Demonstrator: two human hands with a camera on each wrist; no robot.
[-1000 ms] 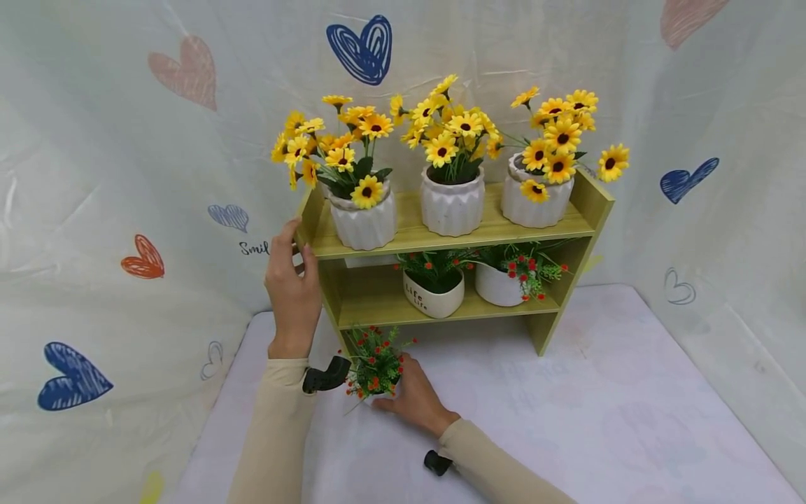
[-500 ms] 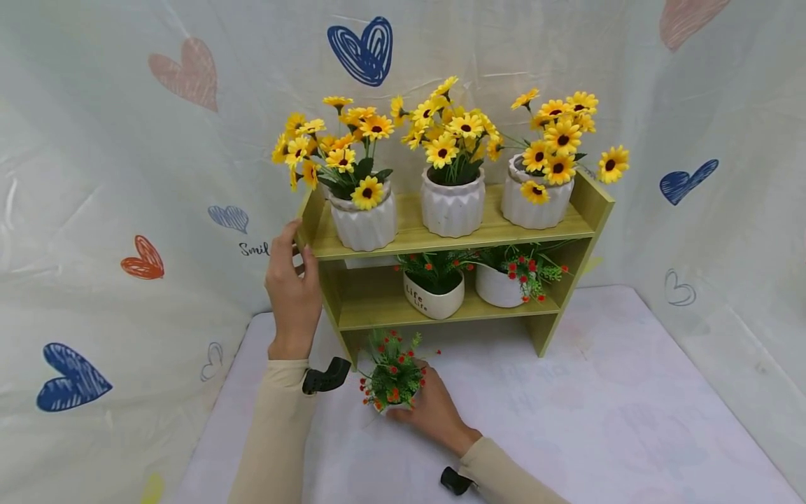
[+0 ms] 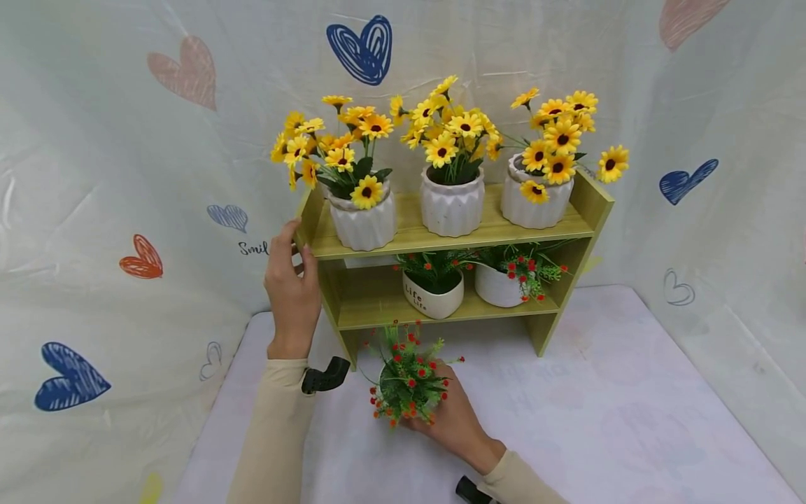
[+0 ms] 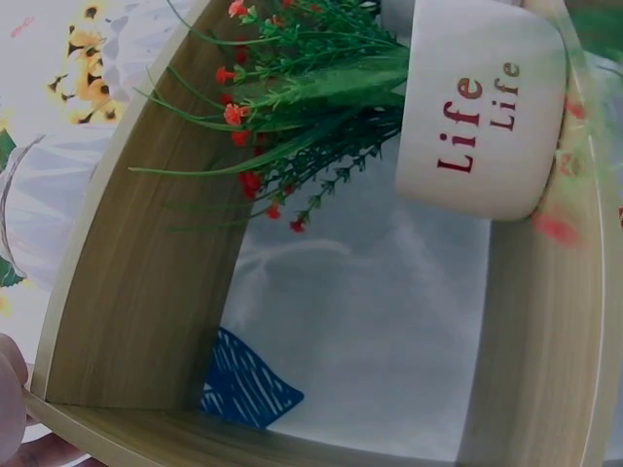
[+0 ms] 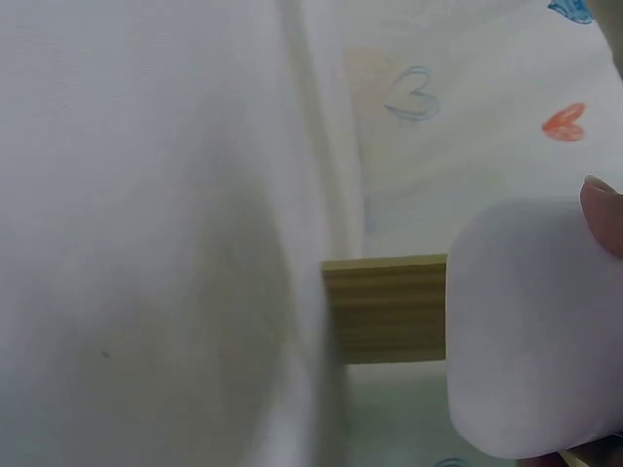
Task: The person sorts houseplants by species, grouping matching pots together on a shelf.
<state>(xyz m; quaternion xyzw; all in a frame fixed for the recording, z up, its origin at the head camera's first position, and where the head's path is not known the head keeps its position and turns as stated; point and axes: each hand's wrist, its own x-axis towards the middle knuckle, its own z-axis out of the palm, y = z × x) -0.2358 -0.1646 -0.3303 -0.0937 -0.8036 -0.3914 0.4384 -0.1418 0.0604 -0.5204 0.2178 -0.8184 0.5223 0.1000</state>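
My left hand [image 3: 292, 297] grips the upper left corner of the two-tier wooden shelf [image 3: 368, 301], its fingertips and thumb on either side of the panel. In my right hand [image 3: 458, 423] is a potted plant [image 3: 411, 385] with green leaves and small red flowers, in front of the shelf's lower left. The right wrist view shows its smooth white pot [image 5: 531, 331] with a finger on the side; whether it touches the table is unclear. On the lower tier stand a "Life" pot [image 3: 434, 299] and another white pot [image 3: 500, 285], both with red-flowered plants.
Yellow flowers in ribbed white pots stand on the top tier: a left pot [image 3: 366, 225], a middle pot [image 3: 453, 204] and a right pot [image 3: 536, 204]. A pale cloth covers the table [image 3: 604, 392]. Behind hangs a heart-printed curtain [image 3: 252, 126].
My right hand has moved the red-flowered potted plant right and toward me, away from the shelf's left leg. The left hand and shelf have stayed put.
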